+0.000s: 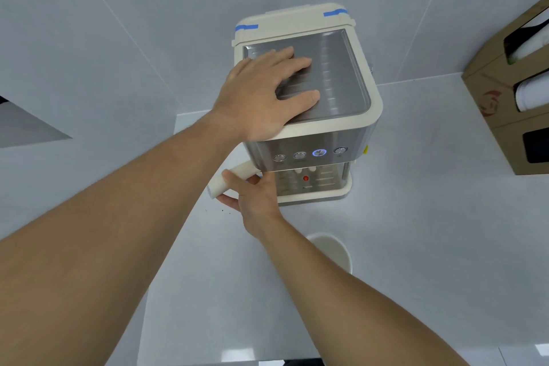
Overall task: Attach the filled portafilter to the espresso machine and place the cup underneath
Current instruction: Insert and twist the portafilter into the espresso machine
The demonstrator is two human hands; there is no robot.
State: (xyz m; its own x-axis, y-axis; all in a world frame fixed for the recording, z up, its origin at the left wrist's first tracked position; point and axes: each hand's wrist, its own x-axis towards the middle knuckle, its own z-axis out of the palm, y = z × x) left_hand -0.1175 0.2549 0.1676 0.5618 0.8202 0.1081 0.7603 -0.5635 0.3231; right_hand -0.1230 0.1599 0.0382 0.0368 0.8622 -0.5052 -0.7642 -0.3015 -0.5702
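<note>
Left hand (261, 92) flat, fingers spread, on steel top of cream-and-steel espresso machine (306, 128). Right hand (252, 192) fingers clamped round cream cylindrical portafilter handle (231, 180), which runs from fingertips under machine front; basket end hidden. Handle: rigid, smooth, likely light; grip mid-shaft. 1 white round cup (332, 249) beside right wrist, w/ thin rim, likely fragile. 4 round buttons (319, 153) above knuckles, 1 lit blue

Head of the portafilter: hidden under the cream-and-steel espresso machine (309, 116); only its cream cylindrical handle (234, 177) is seen, partly covered by the right hand (252, 192). White round cup (334, 248), in front of the machine: partly hidden by the right forearm. Button markings: too small to be read. Brown cardboard box (505, 92), right of the machine: cut off by the frame edge.
</note>
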